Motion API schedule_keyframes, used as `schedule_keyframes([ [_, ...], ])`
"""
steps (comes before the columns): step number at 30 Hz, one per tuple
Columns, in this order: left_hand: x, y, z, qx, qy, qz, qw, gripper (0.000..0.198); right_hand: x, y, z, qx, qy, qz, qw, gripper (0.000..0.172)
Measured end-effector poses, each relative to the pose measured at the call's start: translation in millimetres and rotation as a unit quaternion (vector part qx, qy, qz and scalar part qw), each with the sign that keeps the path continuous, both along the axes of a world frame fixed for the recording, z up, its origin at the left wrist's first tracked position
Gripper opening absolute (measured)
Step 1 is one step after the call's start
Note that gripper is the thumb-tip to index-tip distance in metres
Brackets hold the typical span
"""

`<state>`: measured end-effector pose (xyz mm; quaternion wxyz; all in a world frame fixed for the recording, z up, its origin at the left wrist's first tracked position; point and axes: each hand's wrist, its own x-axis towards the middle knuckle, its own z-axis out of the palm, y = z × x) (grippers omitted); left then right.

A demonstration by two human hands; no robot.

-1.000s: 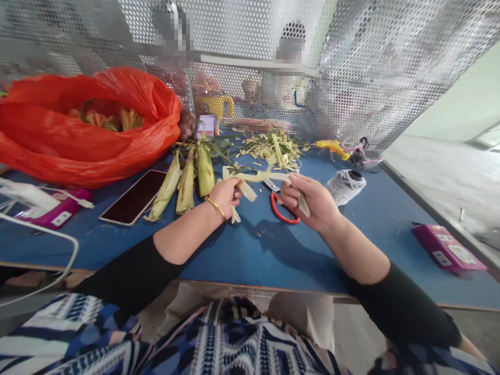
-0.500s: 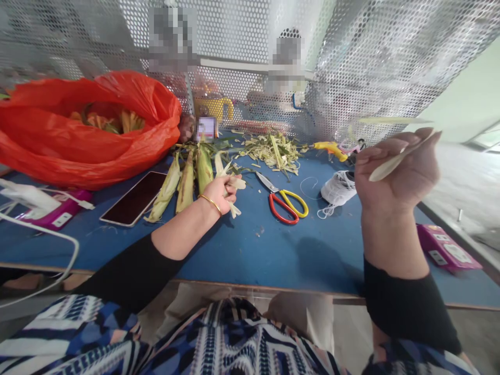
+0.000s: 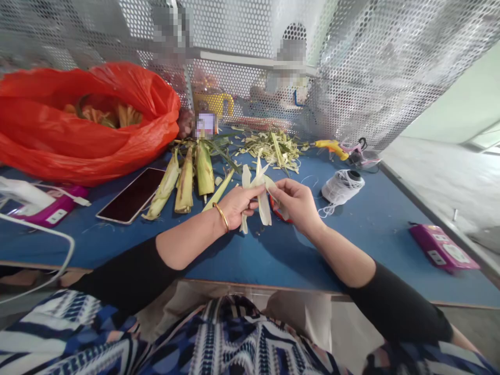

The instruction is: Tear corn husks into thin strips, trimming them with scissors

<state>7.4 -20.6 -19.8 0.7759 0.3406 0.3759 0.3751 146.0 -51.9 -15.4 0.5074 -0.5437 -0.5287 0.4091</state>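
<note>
Between my two hands, over the middle of the blue table, is a small bundle of pale corn husk strips (image 3: 265,209). My left hand (image 3: 239,204), with a gold bangle at the wrist, pinches the bundle where the strips cross. From the right, my right hand (image 3: 295,202) grips a single husk strip (image 3: 270,183) and brings it against the bundle. Just behind that hand lie scissors, mostly hidden, with part of the red handle (image 3: 280,212) showing. Left of my hands lie several husk-covered corn pieces (image 3: 205,169), and a loose green husk leaf (image 3: 221,191) is beside my left hand.
A red plastic bag (image 3: 128,151) fills the back left, with a phone (image 3: 130,195) in front. Husk scraps (image 3: 273,151) are heaped at the back, near a yellow glue gun (image 3: 331,148). White thread (image 3: 340,188) and a purple power strip (image 3: 443,247) lie right. A perforated metal screen (image 3: 250,36) stands behind.
My right hand has come down and left from its raised place at the right, bringing the husk strip to the bundle. My left hand has moved right with the bundle, over the scissors' side.
</note>
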Motion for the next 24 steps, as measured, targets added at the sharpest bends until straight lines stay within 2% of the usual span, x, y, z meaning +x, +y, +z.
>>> schedule_keyframes([
  [5, 0, 1, 2.5, -0.009, -0.013, 0.012, 1.000, 0.021, -1, -1, 0.0, -0.037, -0.025, 0.024, 0.999, 0.038],
  [9, -2, 0, 7.2, 0.018, -0.012, -0.012, 1.000, 0.015, -1, 0, 0.1, -0.052, -0.009, 0.002, 0.999, 0.039],
  [13, -3, -2, 7.0, 0.049, -0.014, -0.032, 0.998, 0.007, -2, 0, -1.5, -0.066, -0.019, 0.015, 0.998, 0.043],
  [18, -1, 0, 0.1, 0.053, 0.052, 0.059, 0.996, 0.020, 1, -1, 0.7, -0.082, -0.016, 0.084, 0.993, 0.040],
  [21, -5, 8, 0.0, 0.042, 0.060, 0.105, 0.992, 0.018, 5, 0, 4.6, -0.083, 0.003, 0.139, 0.987, 0.035],
  [24, -14, 18, 4.2, 0.040, 0.054, 0.147, 0.987, 0.018, 12, 1, 8.7, -0.094, -0.005, 0.155, 0.983, 0.031],
])
